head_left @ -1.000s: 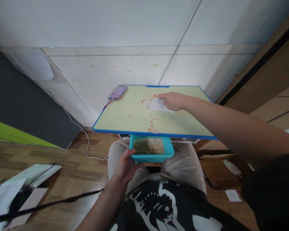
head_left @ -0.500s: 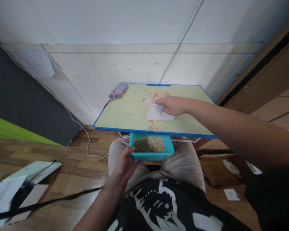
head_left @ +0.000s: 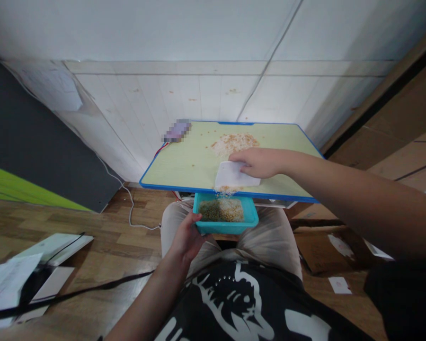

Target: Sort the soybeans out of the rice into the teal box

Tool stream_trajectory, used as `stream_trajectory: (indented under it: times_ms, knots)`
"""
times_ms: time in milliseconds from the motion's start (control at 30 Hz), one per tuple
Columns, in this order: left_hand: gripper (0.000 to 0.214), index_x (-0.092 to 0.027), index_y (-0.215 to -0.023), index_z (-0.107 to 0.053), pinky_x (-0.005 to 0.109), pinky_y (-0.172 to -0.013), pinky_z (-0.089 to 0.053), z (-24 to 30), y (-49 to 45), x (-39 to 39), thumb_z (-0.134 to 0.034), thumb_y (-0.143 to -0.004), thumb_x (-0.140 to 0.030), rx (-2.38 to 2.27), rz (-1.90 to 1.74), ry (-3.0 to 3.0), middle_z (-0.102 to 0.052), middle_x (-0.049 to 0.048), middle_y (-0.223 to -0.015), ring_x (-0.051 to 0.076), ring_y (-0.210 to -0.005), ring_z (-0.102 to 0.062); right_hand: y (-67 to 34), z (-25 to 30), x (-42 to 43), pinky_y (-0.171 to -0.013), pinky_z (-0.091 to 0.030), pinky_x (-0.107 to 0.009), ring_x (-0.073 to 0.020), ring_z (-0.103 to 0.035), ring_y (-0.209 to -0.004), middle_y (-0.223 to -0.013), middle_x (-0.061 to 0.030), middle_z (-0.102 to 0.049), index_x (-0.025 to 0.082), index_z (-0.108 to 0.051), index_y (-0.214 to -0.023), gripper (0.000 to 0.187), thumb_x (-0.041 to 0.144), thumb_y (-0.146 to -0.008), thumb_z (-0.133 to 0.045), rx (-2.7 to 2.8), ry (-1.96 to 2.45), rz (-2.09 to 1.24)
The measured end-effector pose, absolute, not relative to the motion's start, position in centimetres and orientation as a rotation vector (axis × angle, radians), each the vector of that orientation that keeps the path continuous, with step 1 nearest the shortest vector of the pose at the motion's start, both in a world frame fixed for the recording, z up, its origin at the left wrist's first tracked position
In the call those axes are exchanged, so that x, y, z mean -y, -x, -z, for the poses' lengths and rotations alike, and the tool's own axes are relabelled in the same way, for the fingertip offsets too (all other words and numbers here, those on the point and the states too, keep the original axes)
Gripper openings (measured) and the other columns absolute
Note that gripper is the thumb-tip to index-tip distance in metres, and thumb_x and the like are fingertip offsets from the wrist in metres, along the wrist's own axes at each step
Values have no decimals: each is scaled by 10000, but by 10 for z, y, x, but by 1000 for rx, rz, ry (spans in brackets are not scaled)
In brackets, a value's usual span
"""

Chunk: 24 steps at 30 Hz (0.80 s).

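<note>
My right hand [head_left: 261,162] is closed on a flat white scraper [head_left: 234,174], which stands on the pale green tabletop [head_left: 177,166] close to its front edge. Grains [head_left: 227,190] at the scraper's front spill over that blue edge. Just below it is a turquoise plastic tub [head_left: 227,228], gripped at its left end by my left hand [head_left: 190,237], thumb on the rim. Inside the tub lie green, yellow and whitish grains [head_left: 222,210]. A larger pile of white and orange-brown grains [head_left: 236,143] is spread on the tabletop behind my right hand.
A pixelated purple object [head_left: 177,130] with a red cord lies at the table's back left corner. Behind the table rises a white panelled wall [head_left: 209,97]. Cardboard boxes [head_left: 319,253] stand at the right, and a white cable [head_left: 131,208] runs along the floor at left.
My right hand has drawn the scraper toward the table's front edge, and grains now fall over it toward the tub. My left hand still holds the tub in nearly the same place.
</note>
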<state>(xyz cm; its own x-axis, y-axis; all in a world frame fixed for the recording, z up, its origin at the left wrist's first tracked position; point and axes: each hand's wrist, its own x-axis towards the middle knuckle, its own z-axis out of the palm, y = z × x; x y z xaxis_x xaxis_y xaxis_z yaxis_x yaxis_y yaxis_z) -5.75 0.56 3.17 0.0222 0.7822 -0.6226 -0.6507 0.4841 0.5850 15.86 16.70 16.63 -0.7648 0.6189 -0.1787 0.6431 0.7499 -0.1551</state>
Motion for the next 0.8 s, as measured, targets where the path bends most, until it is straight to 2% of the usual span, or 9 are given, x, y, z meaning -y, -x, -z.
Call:
stream_trajectory:
  times_ms: [267, 467, 633, 800]
  knots:
    - [385, -224, -1032, -710, 353, -692, -537, -26, 59, -5, -722, -649, -261, -1062, -1120, -202, -781, 67, -1045, 270, -924, -706, -163, -168, -152, -784, -459, -315, -225, -658, -908, -1037, -99, -738, 203, -639, -1049, 228, 116, -858, -551, -2850, -1055, 324]
    - [406, -219, -1052, -713, 368, -716, -538, -24, 59, -5, -727, -649, -264, -1058, -1126, -206, -784, 77, -1084, 278, -942, -712, -174, -173, -161, -886, -499, -361, -274, -666, -1048, -1162, -123, -727, 209, -644, -1173, 300, 178, -884, -570, -2843, -1240, 287]
    - [421, -207, -1058, -718, 379, -724, -532, -21, 60, -5, -740, -645, -283, -1053, -1126, -235, -784, 87, -1073, 285, -936, -712, -192, -174, -195, -950, -524, -413, -301, -657, -1123, -1246, -120, -722, 211, -652, -1235, 404, 186, -838, -583, -2814, -1368, 357]
    - [421, -205, -1031, -714, 337, -653, -517, -26, 59, -5, -746, -617, -268, -1059, -1120, -216, -783, 74, -1011, 245, -828, -697, -201, -164, -230, -846, -568, -411, -314, -706, -1033, -1120, -142, -771, 178, -694, -1194, 455, 152, -753, -586, -2704, -1554, 496]
